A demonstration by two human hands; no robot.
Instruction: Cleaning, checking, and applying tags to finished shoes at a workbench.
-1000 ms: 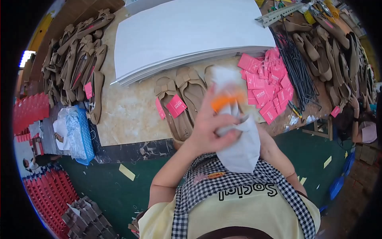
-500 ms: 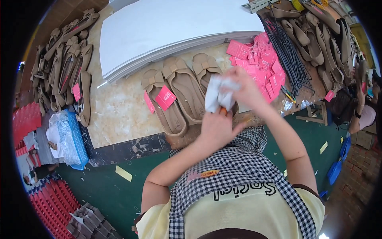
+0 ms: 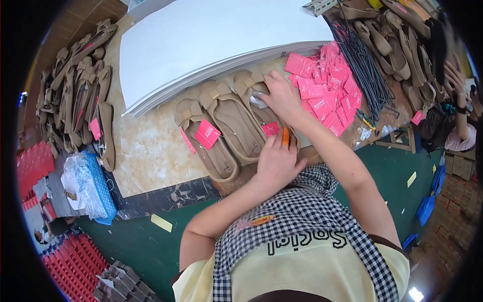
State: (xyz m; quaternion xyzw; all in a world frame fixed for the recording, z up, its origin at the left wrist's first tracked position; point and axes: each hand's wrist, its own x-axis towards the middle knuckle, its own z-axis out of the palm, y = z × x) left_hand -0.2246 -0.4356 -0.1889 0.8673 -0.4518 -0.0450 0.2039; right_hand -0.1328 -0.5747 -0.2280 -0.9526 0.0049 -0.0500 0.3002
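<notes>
Bright light floods the broad stack of white sheets (image 3: 221,48); edges bow, white glare (image 3: 416,294) lower right, perhaps reflected.

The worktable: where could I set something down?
The worktable has one large bare patch, between the left shoe pile and the three-shoe row, nearer than the white sheets. Rightward is crowded: left hand and right hand at the rightmost shoe, then pink tags, black rods, more shoes.

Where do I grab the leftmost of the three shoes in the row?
Probably by the heel of that shoe, from the person's side: its upright rim faces the table's near edge, while the bow and pink tag crowd the toe end.
</notes>
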